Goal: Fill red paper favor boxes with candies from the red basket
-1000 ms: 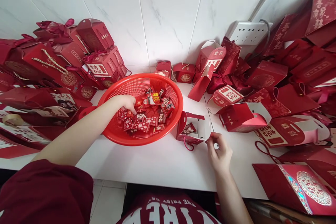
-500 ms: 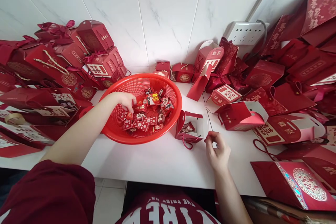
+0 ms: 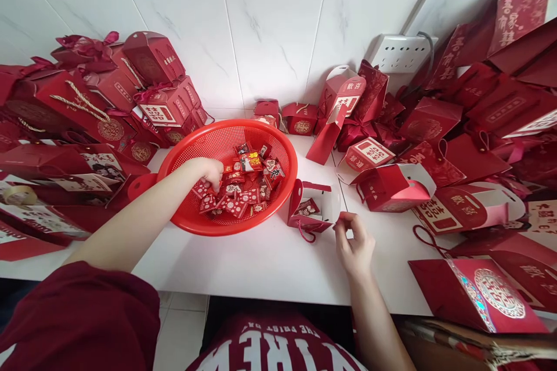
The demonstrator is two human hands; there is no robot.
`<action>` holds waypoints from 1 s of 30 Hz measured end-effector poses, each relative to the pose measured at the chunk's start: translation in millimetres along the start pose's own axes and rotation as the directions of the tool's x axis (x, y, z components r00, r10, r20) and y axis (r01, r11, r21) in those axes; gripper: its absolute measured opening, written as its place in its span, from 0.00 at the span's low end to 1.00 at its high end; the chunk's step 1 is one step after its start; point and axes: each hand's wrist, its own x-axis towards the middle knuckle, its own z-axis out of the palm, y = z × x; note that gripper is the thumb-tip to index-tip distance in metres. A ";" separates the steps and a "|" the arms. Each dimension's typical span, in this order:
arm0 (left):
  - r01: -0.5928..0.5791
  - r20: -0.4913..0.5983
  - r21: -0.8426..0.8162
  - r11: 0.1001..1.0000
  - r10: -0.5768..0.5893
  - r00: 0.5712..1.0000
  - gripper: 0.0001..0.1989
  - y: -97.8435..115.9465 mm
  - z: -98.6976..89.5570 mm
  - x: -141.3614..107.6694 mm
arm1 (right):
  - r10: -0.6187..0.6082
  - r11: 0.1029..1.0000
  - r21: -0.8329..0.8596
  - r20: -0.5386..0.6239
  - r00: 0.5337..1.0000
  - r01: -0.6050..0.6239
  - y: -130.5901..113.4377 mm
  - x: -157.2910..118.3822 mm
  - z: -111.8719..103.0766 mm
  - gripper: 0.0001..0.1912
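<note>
My left hand (image 3: 212,174) reaches into a red plastic colander (image 3: 174,215), its fingers closed on a small red wrapped candy that they mostly hide. Several wrapped candies (image 3: 243,200) lie in the colander around and to the right of these fingers. Just right of the colander stands a small red gift box (image 3: 314,224) with its top open and white inside. A dark red candy (image 3: 307,207) rests in it, and a twisted cord hangs at its front. With thumb and fingers pinched together, my right hand (image 3: 355,243) grips the box's right edge.
Red gift boxes (image 3: 161,107) are stacked at the left, with a roll of tape (image 3: 20,195) among them. More boxes (image 3: 395,188) crowd the right side. A power strip (image 3: 402,53) is against the tiled wall. The white table (image 3: 243,266) has its front edge near my body.
My left fingers have curled closer together over the candy in the colander. My right hand keeps its pinch at the box. The whole view has shifted slightly.
</note>
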 end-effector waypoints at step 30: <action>-0.424 -0.817 0.065 0.903 0.292 0.497 0.12 141.3 21.2 -120.2 | 0.017 0.997 0.079 0.026 1.000 -0.019 1.5 1.9 -1.4 0.06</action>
